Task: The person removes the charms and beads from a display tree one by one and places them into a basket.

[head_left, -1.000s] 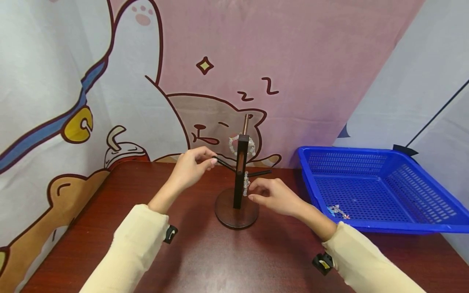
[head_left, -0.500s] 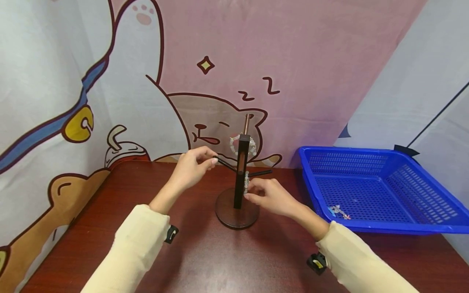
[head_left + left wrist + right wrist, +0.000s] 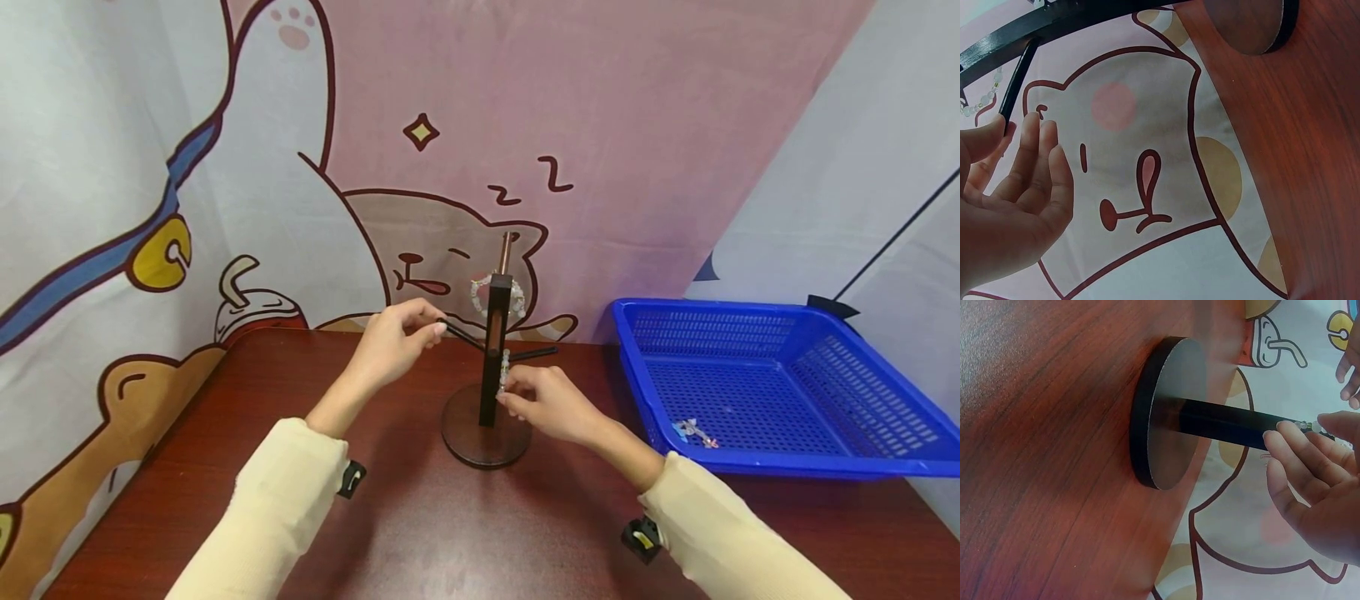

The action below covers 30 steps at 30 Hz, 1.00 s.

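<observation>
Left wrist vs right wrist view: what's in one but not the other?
Left wrist only: left hand pinching the black rod, plus the printed cat's nose and mouth.

Right wrist only: right hand pinching a beaded bracelet, printed drink cup, yellow bell.

Both: black post, round base, wood-grain tabletop, left hand (cropped in right).

R hand (image 3: 552, 402)—hides pt. lower bracelet (image 3: 506, 362); trinkets (image 3: 694, 432)—too sm. to ID

A blue plastic basket (image 3: 787, 462) sits on the reddish-brown table (image 3: 420, 533), with small trinkets (image 3: 694, 433) inside its near left corner. Behind the basket hangs a printed cloth (image 3: 637, 125); well left of the basket, it shows a sleepy cartoon animal (image 3: 420, 221), a drink cup (image 3: 258, 315) and a yellow bell (image 3: 156, 260).
</observation>
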Each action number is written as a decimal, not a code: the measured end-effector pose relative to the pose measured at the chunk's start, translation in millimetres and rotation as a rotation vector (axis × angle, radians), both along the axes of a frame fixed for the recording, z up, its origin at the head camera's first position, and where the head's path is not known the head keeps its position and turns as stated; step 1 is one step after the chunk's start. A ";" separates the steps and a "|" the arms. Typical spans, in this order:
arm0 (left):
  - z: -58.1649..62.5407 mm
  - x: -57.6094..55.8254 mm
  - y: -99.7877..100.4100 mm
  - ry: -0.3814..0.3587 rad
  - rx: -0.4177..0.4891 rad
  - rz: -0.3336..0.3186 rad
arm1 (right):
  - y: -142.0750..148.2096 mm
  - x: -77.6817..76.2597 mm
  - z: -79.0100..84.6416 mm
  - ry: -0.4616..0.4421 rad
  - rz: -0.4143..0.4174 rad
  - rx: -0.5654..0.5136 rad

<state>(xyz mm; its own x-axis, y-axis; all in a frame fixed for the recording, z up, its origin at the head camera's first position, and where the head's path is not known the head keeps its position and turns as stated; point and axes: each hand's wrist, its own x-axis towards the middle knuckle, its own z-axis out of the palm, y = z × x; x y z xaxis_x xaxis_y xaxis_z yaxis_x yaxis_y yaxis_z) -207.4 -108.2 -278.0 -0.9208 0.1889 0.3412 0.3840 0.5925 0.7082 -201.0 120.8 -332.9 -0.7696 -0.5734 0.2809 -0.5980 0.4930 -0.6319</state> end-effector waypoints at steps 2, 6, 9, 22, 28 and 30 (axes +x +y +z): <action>0.2 0.0 0.0 -0.002 0.000 0.000 | -0.4 0.0 0.2 -0.001 -0.003 0.001; 0.3 -0.6 0.1 0.000 0.000 -0.003 | -0.4 0.2 1.0 -0.010 -0.010 -0.001; 0.6 -0.7 -0.1 -0.001 -0.002 -0.001 | 0.4 -0.1 1.2 -0.024 -0.011 -0.009; 0.4 -0.8 -0.4 0.001 -0.002 -0.004 | 1.3 -1.1 1.9 -0.015 -0.002 -0.016; 0.3 -1.1 -0.1 -0.002 -0.008 -0.004 | 5.3 0.4 4.2 -0.027 -0.023 -0.008; 0.2 -0.7 0.0 -0.010 -0.007 -0.003 | 7.3 1.0 4.7 -0.031 -0.022 -0.010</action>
<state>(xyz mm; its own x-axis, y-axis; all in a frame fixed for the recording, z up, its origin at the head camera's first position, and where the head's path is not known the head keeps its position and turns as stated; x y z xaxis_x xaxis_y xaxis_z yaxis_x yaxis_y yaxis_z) -208.1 -108.2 -277.8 -0.9236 0.1941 0.3306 0.3787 0.5962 0.7079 -200.0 128.0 -328.2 -0.7905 -0.5533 0.2625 -0.5671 0.4995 -0.6549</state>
